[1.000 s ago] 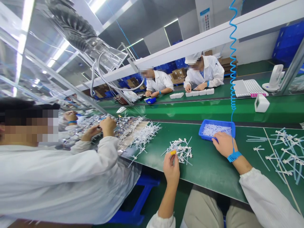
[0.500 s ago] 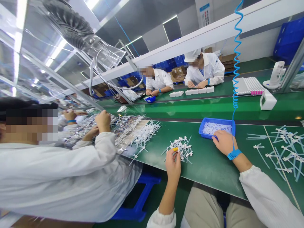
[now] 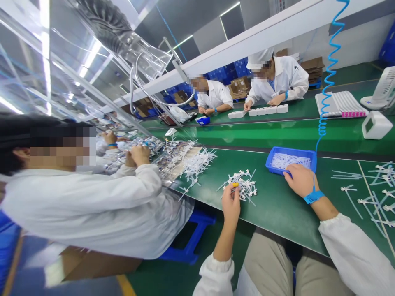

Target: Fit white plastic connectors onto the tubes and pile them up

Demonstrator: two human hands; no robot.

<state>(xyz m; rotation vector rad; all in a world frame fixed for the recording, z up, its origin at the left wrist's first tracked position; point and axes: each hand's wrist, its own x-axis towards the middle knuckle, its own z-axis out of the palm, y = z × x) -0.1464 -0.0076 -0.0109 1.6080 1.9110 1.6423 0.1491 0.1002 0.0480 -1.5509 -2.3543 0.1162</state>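
Observation:
My left hand [image 3: 231, 202] is closed in a pinch at the near edge of a small pile of white plastic winged parts [image 3: 243, 186] on the green bench; a yellow cap [image 3: 235, 184] covers one fingertip, and I cannot name what the pinch holds. My right hand [image 3: 298, 179] rests curled at the front rim of a blue tray [image 3: 291, 161] filled with thin white tubes, fingertips at the rim. A blue wrist strap [image 3: 314, 196] on that wrist runs up into a coiled blue cord [image 3: 327, 78].
A person in a white coat [image 3: 92, 209] sits close on my left, hands at a larger heap of white parts [image 3: 194, 164]. More tubes with winged ends [image 3: 370, 193] lie at the right. Two other workers sit across the green conveyor [image 3: 262, 135], with white boxes and a small fan.
The view has swung a little to the left. My left hand moved slightly further into the pile of white parts. My right hand stayed at the blue tray's rim.

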